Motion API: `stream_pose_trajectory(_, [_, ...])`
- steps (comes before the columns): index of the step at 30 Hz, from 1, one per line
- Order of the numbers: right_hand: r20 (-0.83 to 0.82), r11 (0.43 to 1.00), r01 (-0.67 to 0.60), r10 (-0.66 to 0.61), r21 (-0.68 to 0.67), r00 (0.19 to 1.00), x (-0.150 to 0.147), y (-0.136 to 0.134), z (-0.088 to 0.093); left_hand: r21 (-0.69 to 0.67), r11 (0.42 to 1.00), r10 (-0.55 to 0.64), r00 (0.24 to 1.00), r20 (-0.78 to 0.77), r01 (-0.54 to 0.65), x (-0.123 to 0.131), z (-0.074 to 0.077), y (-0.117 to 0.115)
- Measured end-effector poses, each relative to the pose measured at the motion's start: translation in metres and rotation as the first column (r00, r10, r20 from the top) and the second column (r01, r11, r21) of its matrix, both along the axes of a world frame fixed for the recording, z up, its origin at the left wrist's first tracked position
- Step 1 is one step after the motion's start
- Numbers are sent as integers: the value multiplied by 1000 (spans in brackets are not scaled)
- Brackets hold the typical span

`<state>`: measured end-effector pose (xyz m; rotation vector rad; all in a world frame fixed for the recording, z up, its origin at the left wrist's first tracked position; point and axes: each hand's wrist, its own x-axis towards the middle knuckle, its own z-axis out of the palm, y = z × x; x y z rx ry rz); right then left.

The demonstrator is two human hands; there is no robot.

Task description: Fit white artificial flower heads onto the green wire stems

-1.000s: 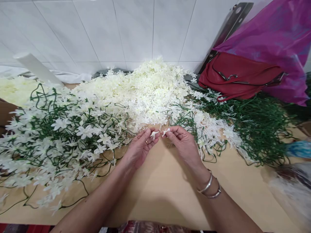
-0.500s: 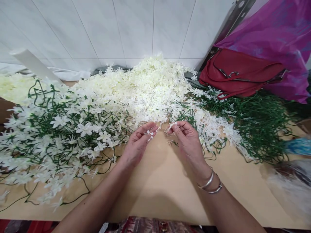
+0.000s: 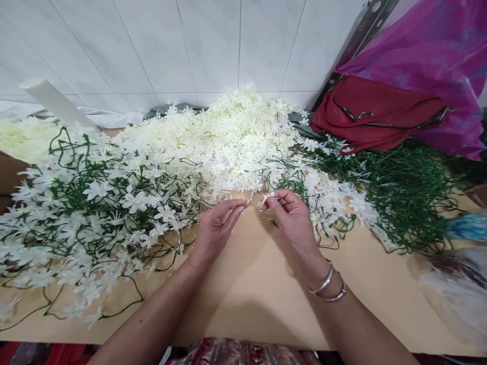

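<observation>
My left hand (image 3: pixel 216 225) is closed in a pinch, with a thin white artificial stamen (image 3: pixel 250 198) at its fingertips. A short gap away, my right hand (image 3: pixel 292 218) pinches a small white artificial flower (image 3: pixel 266 201) between thumb and forefinger. Just beyond both hands rises a heap of loose white flower heads (image 3: pixel 247 137). White flowers on green stems (image 3: pixel 133 203) spread out to the left. To the right of my right hand lie loose white stamens (image 3: pixel 331 197), mixed with some green stems.
Bare green stems (image 3: pixel 407 197) form a pile at the right on the wooden table (image 3: pixel 243 299). Behind them are a red handbag (image 3: pixel 380 111) and a purple plastic bag (image 3: pixel 429 50). A tiled wall (image 3: pixel 213 45) closes off the back. Clear plastic (image 3: pixel 452 289) lies at right.
The fingers of my left hand have turned and closed together; the small white flower that lay against them no longer shows. My right hand keeps its pinch almost in place.
</observation>
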<state>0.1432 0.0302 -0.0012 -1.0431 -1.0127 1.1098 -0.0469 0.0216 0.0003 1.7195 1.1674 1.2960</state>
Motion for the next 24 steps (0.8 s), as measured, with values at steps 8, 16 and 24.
stream_pose_trajectory(8, [-249,994,-66,41,-91,968,-6,-2,6,-271,962,132,928,348,-35,5,9,2])
stream_pose_trajectory(16, [-329,982,-105,49,-157,943,-5,1,10,-463,851,136,748,649,247,9,16,3])
stream_pose_trajectory(24, [-132,982,-151,136,-115,982,-10,-6,3,-479,877,226,847,482,38,9,6,3])
